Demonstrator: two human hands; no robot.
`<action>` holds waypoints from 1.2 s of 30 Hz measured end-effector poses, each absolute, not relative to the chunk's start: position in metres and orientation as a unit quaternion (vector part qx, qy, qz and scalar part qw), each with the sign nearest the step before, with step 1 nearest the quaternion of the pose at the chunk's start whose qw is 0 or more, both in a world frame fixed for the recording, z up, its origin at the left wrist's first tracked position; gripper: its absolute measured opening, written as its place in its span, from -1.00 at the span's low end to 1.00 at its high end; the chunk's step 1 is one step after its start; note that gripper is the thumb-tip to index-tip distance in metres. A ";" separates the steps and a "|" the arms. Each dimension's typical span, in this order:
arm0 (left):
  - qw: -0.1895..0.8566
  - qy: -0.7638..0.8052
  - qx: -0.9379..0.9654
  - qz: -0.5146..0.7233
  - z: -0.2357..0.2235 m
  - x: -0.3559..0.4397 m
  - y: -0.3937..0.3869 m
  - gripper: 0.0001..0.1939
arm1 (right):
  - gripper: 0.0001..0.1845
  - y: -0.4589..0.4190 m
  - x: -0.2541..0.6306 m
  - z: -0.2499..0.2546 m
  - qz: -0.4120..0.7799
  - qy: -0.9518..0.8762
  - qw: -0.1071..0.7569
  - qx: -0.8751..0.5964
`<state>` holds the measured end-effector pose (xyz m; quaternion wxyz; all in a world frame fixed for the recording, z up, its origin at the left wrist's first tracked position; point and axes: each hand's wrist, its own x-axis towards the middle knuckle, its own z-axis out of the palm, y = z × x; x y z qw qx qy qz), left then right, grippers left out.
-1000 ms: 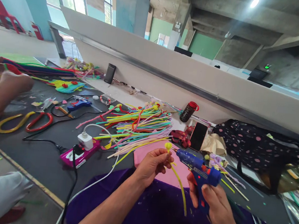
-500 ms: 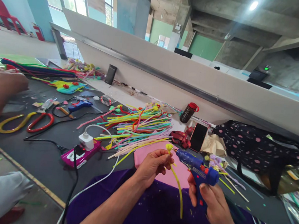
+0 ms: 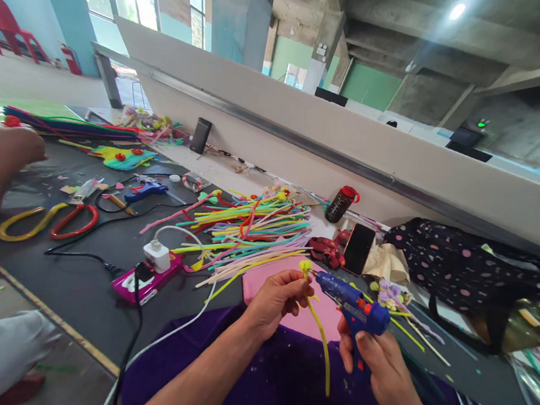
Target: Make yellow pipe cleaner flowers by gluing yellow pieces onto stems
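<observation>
My left hand [image 3: 281,300] pinches a yellow pipe cleaner [image 3: 324,345]; its stem hangs down below my fingers, and a small yellow curled head [image 3: 305,267] sticks up above them. In my right hand [image 3: 376,361] is a blue hot glue gun [image 3: 350,295], gripped by its handle. The gun's nozzle points left, right at the yellow head; whether it touches is too small to tell. Beneath both hands lie a pink sheet [image 3: 261,279] and dark purple cloth [image 3: 288,386].
Loose coloured pipe cleaners [image 3: 247,232] spread over the table's middle. A purple power strip [image 3: 146,283] with cords lies left of them. Behind are a phone [image 3: 358,248] and a dark bottle [image 3: 340,204]; a dotted bag [image 3: 467,270] sits right. Another person's hand [image 3: 6,146] works at far left.
My right hand has brought the glue gun slightly left, its nozzle nearer the yellow head. My left hand stays in place. The other person's hand has shifted a little.
</observation>
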<state>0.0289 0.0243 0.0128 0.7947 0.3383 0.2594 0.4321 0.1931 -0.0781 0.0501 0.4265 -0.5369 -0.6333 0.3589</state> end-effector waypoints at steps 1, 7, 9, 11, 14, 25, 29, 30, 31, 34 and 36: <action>0.795 0.260 0.337 0.432 0.013 0.029 0.024 -0.76 | -0.57 -0.078 0.194 0.049 0.357 -0.636 0.424 -0.536; 0.796 0.257 0.335 0.432 0.013 0.027 0.026 -0.78 | -0.57 -0.076 0.194 0.045 0.358 -0.651 0.411 -0.528; 0.797 0.257 0.333 0.434 0.013 0.026 0.026 -0.78 | -0.59 -0.077 0.194 0.046 0.360 -0.652 0.408 -0.528; 0.798 0.257 0.331 0.432 0.013 0.026 0.026 -0.78 | -0.59 -0.078 0.195 0.047 0.364 -0.646 0.416 -0.527; 0.798 0.264 0.336 0.426 0.013 0.027 0.026 -0.77 | -0.59 -0.078 0.196 0.048 0.371 -0.626 0.439 -0.527; 0.794 0.282 0.346 0.412 0.016 0.027 0.025 -0.78 | -0.59 -0.073 0.198 0.042 0.381 -0.607 0.475 -0.511; 0.793 0.278 0.350 0.414 0.014 0.027 0.024 -0.78 | -0.58 -0.074 0.197 0.044 0.376 -0.617 0.465 -0.511; 0.793 0.279 0.351 0.413 0.014 0.027 0.024 -0.78 | -0.59 -0.074 0.197 0.044 0.373 -0.622 0.459 -0.513; 0.792 0.279 0.352 0.412 0.014 0.027 0.024 -0.78 | -0.59 -0.074 0.197 0.044 0.370 -0.627 0.453 -0.514; 0.790 0.284 0.353 0.413 0.013 0.027 0.025 -0.78 | -0.59 -0.076 0.196 0.045 0.363 -0.638 0.437 -0.520; 0.790 0.283 0.350 0.416 0.013 0.026 0.025 -0.78 | -0.58 -0.076 0.195 0.045 0.362 -0.641 0.428 -0.524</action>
